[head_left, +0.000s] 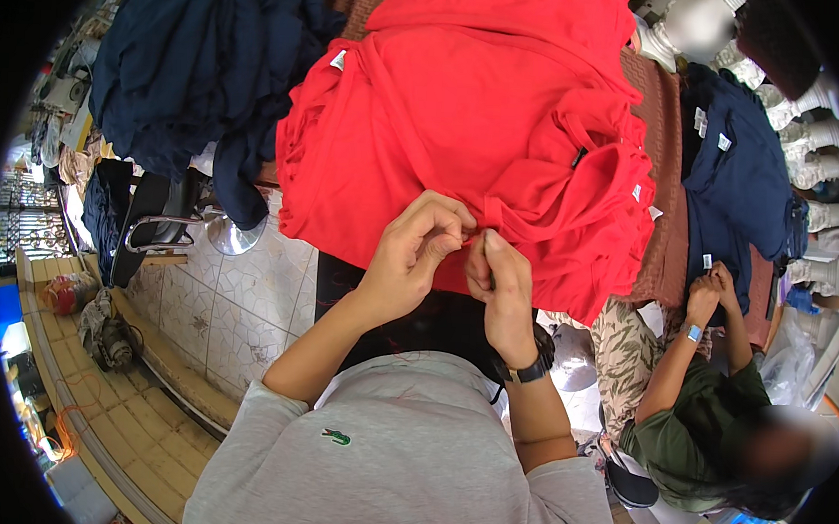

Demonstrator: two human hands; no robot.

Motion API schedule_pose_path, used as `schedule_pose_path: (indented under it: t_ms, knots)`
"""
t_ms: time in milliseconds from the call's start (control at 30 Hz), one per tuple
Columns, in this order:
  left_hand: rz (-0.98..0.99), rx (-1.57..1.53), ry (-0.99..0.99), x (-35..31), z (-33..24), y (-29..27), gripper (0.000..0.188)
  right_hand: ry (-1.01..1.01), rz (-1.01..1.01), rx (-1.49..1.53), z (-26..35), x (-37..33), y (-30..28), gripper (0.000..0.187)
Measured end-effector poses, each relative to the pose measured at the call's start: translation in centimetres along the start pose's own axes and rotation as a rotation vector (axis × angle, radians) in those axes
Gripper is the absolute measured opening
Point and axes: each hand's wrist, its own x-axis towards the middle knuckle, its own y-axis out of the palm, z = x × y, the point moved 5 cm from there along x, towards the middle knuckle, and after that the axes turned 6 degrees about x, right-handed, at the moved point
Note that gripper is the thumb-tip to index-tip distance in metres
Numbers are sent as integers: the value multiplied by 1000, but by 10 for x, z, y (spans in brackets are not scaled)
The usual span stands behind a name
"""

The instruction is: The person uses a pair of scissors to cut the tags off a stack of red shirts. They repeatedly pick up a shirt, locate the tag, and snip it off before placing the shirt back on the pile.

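Note:
A thick pile of red shirts [444,123] covers the table in front of me, small white tags showing at its edges. At the pile's near side, my left hand [422,248] and my right hand [501,280] almost meet, fingertips pinched together. Between them runs the edge of a red shirt [524,215], bunched up on the right. The left hand's thumb and index finger are closed at this edge; the right hand's thumb and fingers press on the same fabric. Any thread or small piece between the fingertips is too small to make out.
Dark blue garments [204,56] are heaped at the far left. On the right, a co-worker [702,434] handles another navy shirt [737,173] on the brown-covered table [662,179]. A black chair [160,208] stands left, beside a wooden bench [124,371]. White cones [813,139] line the right edge.

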Motion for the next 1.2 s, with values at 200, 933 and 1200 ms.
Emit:
schedule_pose_path:
  t_ms: [200, 933, 1200]
  knots:
    - [24, -83, -76, -18, -2, -6, 10, -587, -259, -597, 43, 0, 6, 20]
    - [-20, -38, -224, 10, -5, 2, 5, -464, -96, -519, 22, 6, -15, 12]
    - [-106, 275, 9, 5, -11, 1, 6, -441, -83, -511, 23, 5, -11, 14]
